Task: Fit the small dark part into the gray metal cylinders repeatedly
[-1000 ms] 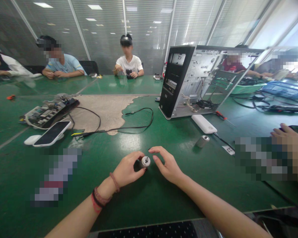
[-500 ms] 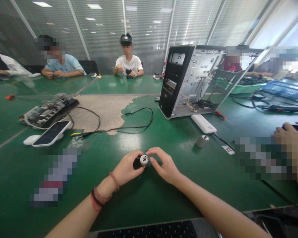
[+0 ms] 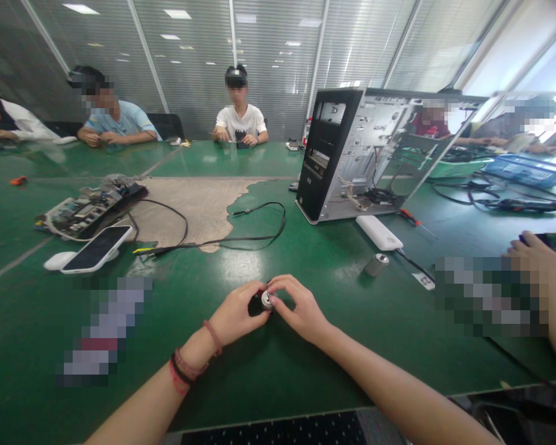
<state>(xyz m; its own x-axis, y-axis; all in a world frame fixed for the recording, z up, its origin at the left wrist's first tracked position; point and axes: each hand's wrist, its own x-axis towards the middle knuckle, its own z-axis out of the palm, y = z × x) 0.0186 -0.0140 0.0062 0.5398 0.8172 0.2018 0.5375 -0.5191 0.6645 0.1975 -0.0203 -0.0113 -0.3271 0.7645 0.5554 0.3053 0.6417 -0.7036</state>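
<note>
The left hand [image 3: 236,312] is curled around a small metal cylinder [image 3: 265,302], which is clamped between thumb and fingertips. The thumb and forefinger of the right hand [image 3: 303,309] are placed at the cylinder's upper end, so the two hands are nearly joined there; whether its small shaft is pinched by the right hand cannot be told. The cylinder is held toward the near edge of the green bench [image 3: 259,383], its top face turned upward; whether its base is rested on the surface cannot be made out.

Farther from the near edge, to the right, a second metal cylinder [image 3: 377,266] is seen standing near a white power bank [image 3: 379,232]. Behind these, an opened computer case [image 3: 327,154] is stood upright, with a screwdriver [image 3: 411,217] laid near its base. Toward the left, a phone [image 3: 97,249] is propped in front of a circuit assembly [image 3: 90,211], and a black cable [image 3: 259,240] is stretched across the middle. At the right, a co-worker's hand [image 3: 537,253] is held over the bench. Beyond the far edge, a person in a white T-shirt [image 3: 243,120] is seated.
</note>
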